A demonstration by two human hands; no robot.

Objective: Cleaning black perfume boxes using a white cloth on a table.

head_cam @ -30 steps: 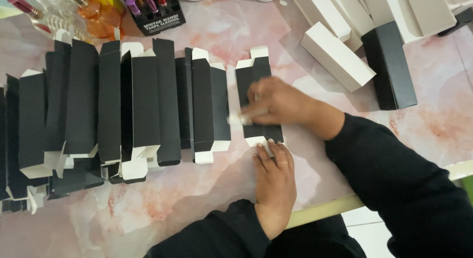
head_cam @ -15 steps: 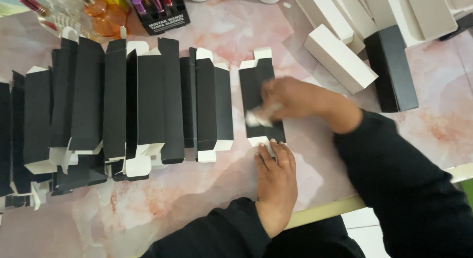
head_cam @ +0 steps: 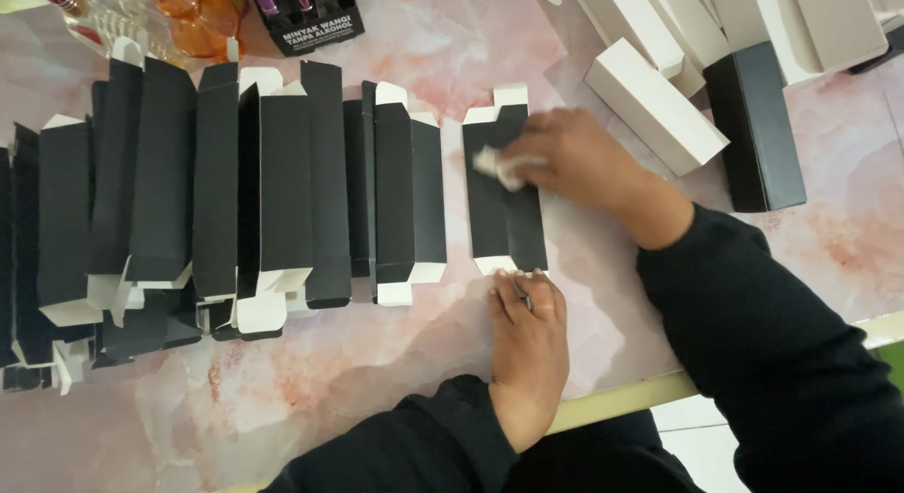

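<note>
A flattened black carton [head_cam: 504, 210] with white end flaps lies on the pink marbled table [head_cam: 377, 361]. My right hand [head_cam: 579, 159] presses a small white wad of cloth [head_cam: 497, 163] onto the carton's upper half. My left hand [head_cam: 527, 338] lies flat below it, fingertips touching the carton's lower white flap. Both arms wear black sleeves.
A long row of overlapping flat black cartons [head_cam: 235, 201] fills the table's left side. White boxes [head_cam: 654, 102] and an upright-looking black box [head_cam: 753, 126] lie at the upper right. A black display box with small bottles [head_cam: 306, 13] and orange glass bottles [head_cam: 193, 22] stand at the top.
My right hand with the white wad has slid from the carton's lower middle up to its upper part. My left hand has stayed at the lower flap.
</note>
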